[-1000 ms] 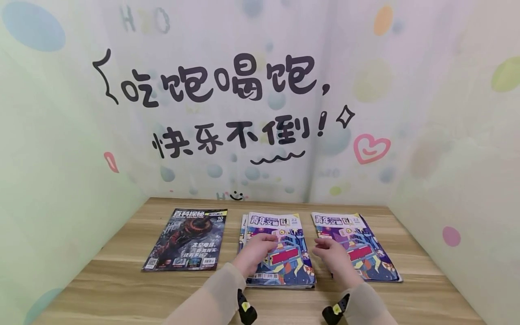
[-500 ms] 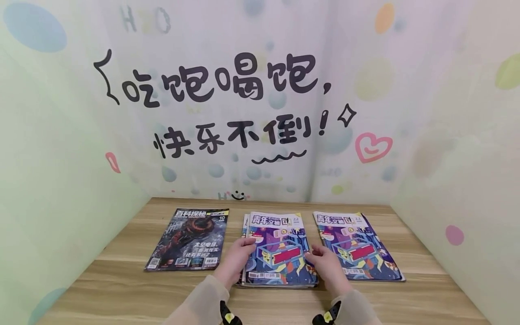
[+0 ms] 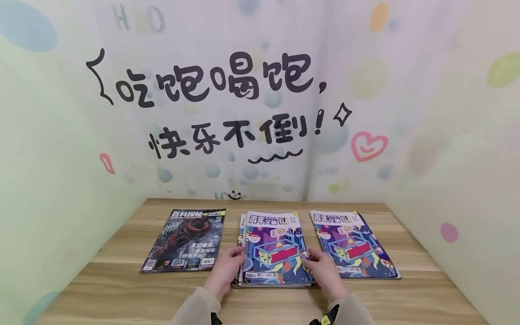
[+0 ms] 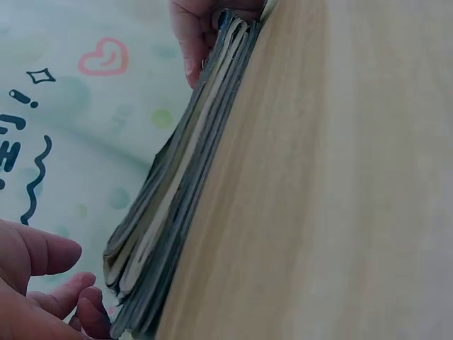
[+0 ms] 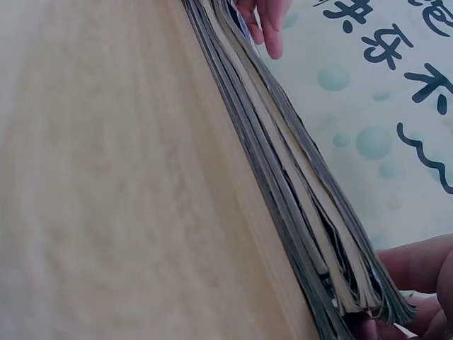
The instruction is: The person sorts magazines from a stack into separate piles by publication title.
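A stack of magazines [image 3: 276, 243] lies in the middle of the table, topped by a purple and blue cover with a red block on it. My left hand [image 3: 225, 272] is at the stack's left edge, fingers against its side. In the left wrist view the thumb [image 4: 53, 253] stands apart from the pages. On the opposite side my right hand [image 3: 326, 273] touches the right edge with thumb and fingers. The pile's layered edges [image 5: 283, 163] show in the right wrist view. Several magazines at its left side stick out slightly from under the top one.
To the right lies another pile with the same purple cover [image 3: 353, 246], close to my right hand. A dark science magazine [image 3: 188, 239] lies at the left. The wooden table [image 3: 122, 293] meets printed curtain walls [image 3: 260, 180] behind and at both sides.
Both hands have come down to the sides of the middle stack. The left hand moved left off the cover to the left edge. The right hand moved slightly left and down to the right edge.
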Action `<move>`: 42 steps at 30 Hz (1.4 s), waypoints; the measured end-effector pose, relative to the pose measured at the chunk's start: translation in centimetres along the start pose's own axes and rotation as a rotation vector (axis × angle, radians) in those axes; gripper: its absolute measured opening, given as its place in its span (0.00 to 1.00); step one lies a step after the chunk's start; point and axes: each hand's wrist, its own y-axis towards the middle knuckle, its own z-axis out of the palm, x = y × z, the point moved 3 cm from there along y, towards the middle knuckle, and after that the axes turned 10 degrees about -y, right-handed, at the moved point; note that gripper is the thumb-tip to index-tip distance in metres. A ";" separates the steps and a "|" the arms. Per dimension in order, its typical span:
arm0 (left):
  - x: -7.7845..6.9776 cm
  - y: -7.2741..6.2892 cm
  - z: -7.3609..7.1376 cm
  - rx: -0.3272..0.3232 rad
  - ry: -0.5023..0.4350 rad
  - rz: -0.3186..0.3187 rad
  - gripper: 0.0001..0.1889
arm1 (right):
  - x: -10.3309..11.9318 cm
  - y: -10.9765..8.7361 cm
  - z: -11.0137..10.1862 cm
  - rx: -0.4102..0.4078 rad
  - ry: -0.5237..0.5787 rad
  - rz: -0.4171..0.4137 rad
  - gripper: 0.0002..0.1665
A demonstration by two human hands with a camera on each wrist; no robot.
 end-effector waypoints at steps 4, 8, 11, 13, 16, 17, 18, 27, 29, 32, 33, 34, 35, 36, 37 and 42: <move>0.2 -0.3 0.0 -0.007 0.012 -0.006 0.22 | -0.3 0.0 0.3 -0.014 0.000 -0.003 0.30; 0.5 -0.3 0.0 0.001 0.023 -0.027 0.24 | -0.5 0.1 0.4 -0.017 -0.004 0.009 0.29; 0.7 -0.3 0.0 0.009 0.038 -0.028 0.24 | -0.5 0.1 0.4 -0.015 -0.004 0.017 0.30; 0.7 -0.3 0.1 0.013 0.045 -0.021 0.24 | -0.4 0.1 0.3 -0.017 0.000 0.016 0.31; 0.8 -0.3 0.1 0.016 0.059 -0.013 0.24 | -0.4 0.0 0.3 -0.021 0.007 0.020 0.31; 0.9 -0.3 0.2 0.016 0.061 -0.013 0.24 | -0.4 0.0 0.3 -0.021 0.008 0.023 0.30; 1.0 -0.3 0.2 0.014 0.063 -0.012 0.24 | -0.4 0.0 0.3 -0.020 0.009 0.027 0.30; 1.0 -0.4 0.3 -0.026 0.065 -0.014 0.22 | -0.5 0.1 0.4 -0.029 0.006 0.042 0.29; 0.9 -0.3 0.2 -0.032 0.060 -0.019 0.22 | -0.5 0.1 0.5 -0.030 0.006 0.041 0.29; 0.9 -0.4 0.2 -0.030 0.047 -0.022 0.22 | -0.5 0.2 0.6 -0.026 0.007 0.044 0.29; 0.9 -0.4 0.2 -0.032 0.040 -0.030 0.22 | -0.5 0.1 0.6 -0.026 0.011 0.047 0.29; 0.9 -0.4 0.2 -0.030 0.038 -0.027 0.22 | -0.5 0.1 0.6 -0.023 0.009 0.042 0.29; 0.9 -0.4 0.1 -0.028 0.035 -0.026 0.22 | -0.5 0.1 0.6 -0.025 0.010 0.042 0.29; 0.9 -0.4 0.1 -0.026 0.034 -0.023 0.22 | -0.5 0.1 0.6 -0.027 0.011 0.041 0.29; 0.9 -0.4 0.1 -0.026 0.037 -0.019 0.21 | -0.5 0.1 0.5 -0.027 0.011 0.038 0.29; 1.0 -0.3 0.1 -0.032 0.039 -0.018 0.20 | -0.4 0.1 0.6 -0.034 0.022 0.034 0.29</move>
